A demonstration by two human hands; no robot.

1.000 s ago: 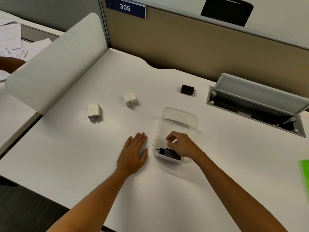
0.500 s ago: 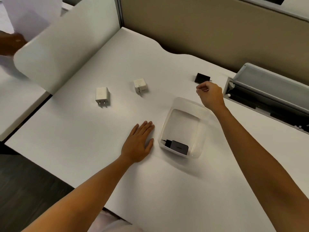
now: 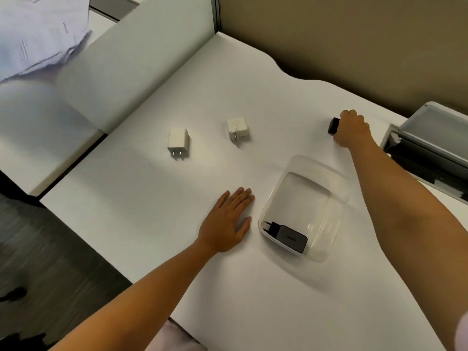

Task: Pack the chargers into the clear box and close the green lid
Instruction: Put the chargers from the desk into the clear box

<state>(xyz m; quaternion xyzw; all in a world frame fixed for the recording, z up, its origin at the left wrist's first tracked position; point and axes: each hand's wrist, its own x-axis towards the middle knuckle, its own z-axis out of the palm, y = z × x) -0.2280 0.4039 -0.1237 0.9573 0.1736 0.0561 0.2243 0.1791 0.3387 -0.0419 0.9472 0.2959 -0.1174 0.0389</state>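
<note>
The clear box (image 3: 336, 183) stands open on the white desk, with one black charger (image 3: 288, 235) lying at its near end. My left hand (image 3: 228, 221) rests flat on the desk just left of the box, fingers spread. My right hand (image 3: 352, 129) is beyond the box, fingers closed around a small black charger (image 3: 333, 124) that still sits on the desk; most of it is hidden by the hand. Two white chargers lie to the left: one with flat prongs (image 3: 178, 142) and a squarer one (image 3: 238, 129). The green lid is out of view.
A grey cable tray with a raised flap (image 3: 430, 138) is set into the desk at the right. A beige partition wall (image 3: 354, 46) runs along the back. A white divider panel (image 3: 126, 72) borders the left, with papers (image 3: 38, 34) beyond it.
My right hand left the box, reached forward over it and closed on the small black charger. The left hand stayed flat on the desk. The camera tilted down.
</note>
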